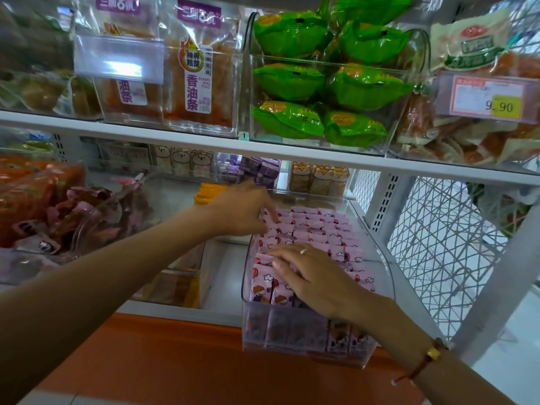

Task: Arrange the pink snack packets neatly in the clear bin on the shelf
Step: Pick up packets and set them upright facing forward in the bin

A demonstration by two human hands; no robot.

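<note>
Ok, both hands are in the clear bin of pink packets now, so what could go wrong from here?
1. The clear plastic bin appears to jut past the white shelf edge; pressing on its front could tip it.
2. The right hand lies flat on the upright pink snack packets; pushing could topple or crush rows.
3. The left hand at the far rows could knock packets over the bin's left wall.

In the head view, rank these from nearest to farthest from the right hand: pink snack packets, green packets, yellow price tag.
From the right hand:
1. Pink snack packets, directly under it in the bin.
2. Green packets, shelf above.
3. Yellow price tag, upper right.
</note>
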